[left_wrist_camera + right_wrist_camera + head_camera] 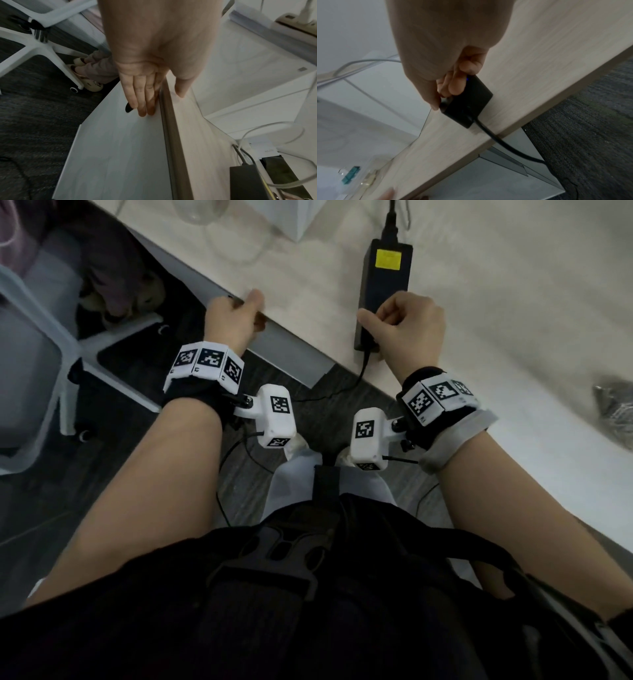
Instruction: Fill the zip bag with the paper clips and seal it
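At the right edge of the head view a crumpled, silvery-clear thing (616, 412) lies on the pale wooden table (496, 313); it is too blurred to tell whether it is the zip bag or the paper clips. Neither hand is near it. My left hand (236, 313) is at the table's near edge, with the thumb on top and straight fingers (142, 97) flat against the white panel (120, 148) below. My right hand (400, 326) is curled over the near end of a black power adapter (385, 285), thumb on its side and fingers (453, 86) on top.
The adapter's cable (363, 371) drops over the table edge to the dark carpet. A white swivel chair (68, 347) stands at the left. White cables and a power strip (291, 20) lie farther back. A clear box with teal pieces (351, 175) sits near the edge.
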Demonstrator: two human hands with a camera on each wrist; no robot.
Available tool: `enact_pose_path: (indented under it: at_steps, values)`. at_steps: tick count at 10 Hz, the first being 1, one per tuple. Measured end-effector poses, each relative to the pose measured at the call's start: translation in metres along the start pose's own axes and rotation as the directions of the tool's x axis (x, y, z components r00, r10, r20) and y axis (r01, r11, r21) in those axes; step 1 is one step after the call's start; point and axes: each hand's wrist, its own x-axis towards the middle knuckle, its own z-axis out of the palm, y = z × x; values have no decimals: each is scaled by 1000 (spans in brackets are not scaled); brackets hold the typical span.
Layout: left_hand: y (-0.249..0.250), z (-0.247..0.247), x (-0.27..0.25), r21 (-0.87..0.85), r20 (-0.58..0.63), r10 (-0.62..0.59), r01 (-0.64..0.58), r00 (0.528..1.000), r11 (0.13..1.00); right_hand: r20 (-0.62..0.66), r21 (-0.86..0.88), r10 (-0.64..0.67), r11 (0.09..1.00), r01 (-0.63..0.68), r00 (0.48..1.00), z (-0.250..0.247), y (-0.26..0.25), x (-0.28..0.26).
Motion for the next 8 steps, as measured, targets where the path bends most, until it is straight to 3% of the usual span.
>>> enact_pose_path:
  at_steps: [3, 6, 7, 8]
  values:
    - [7, 10, 6, 18, -75, -30, 32, 997, 999, -8, 73, 18, 997, -18, 1000, -3, 0, -5]
    - [34, 38, -33, 176, 73, -192, 177, 979, 968, 268, 151, -5, 988, -37, 963, -33, 0, -21]
    - [45, 61, -56, 223, 103, -249, 222, 963, 949, 298, 144, -30, 989, -14, 954, -57, 12, -29]
    - [49, 81, -79, 320, 104, -173, 132, 979, 938, 271, 164, -35, 986, -10, 962, -84, 30, -38]
